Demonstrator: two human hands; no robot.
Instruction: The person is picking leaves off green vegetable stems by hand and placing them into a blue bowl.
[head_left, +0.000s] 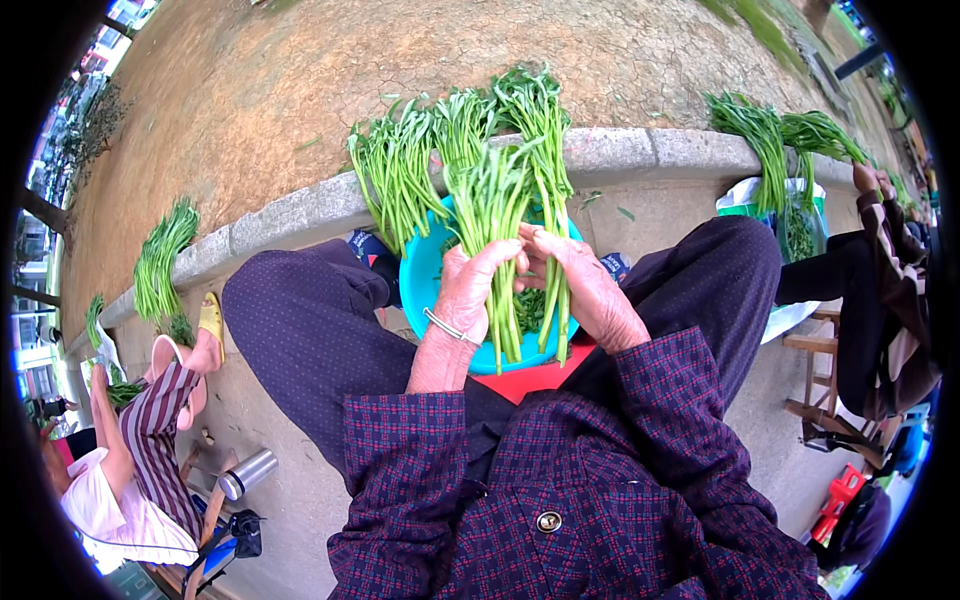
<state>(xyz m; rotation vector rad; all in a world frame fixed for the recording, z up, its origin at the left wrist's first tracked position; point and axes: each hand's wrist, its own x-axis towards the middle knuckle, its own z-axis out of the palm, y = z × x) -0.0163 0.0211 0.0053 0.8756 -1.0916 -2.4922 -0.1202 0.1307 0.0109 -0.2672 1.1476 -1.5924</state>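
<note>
My left hand (466, 289) is closed around a bunch of leafy green stems (491, 199) that looks like water spinach, leaves pointing away from me and cut ends towards my lap. Beside it, my right hand (581, 281) holds a few longer stems (552, 180), its fingertips close to the left hand's bunch. Both hands are above a turquoise plastic basin (421, 281) between my knees. Torn greens (531, 309) show inside the basin, partly hidden by my hands and the stems.
More bunches of greens (390, 169) lean over a stone kerb (611, 154) beyond the basin. On the left sits a person (127, 480) near a steel flask (249, 474). Another person (892, 300) at right handles greens above a bag (739, 199). Something red (544, 379) lies under the basin.
</note>
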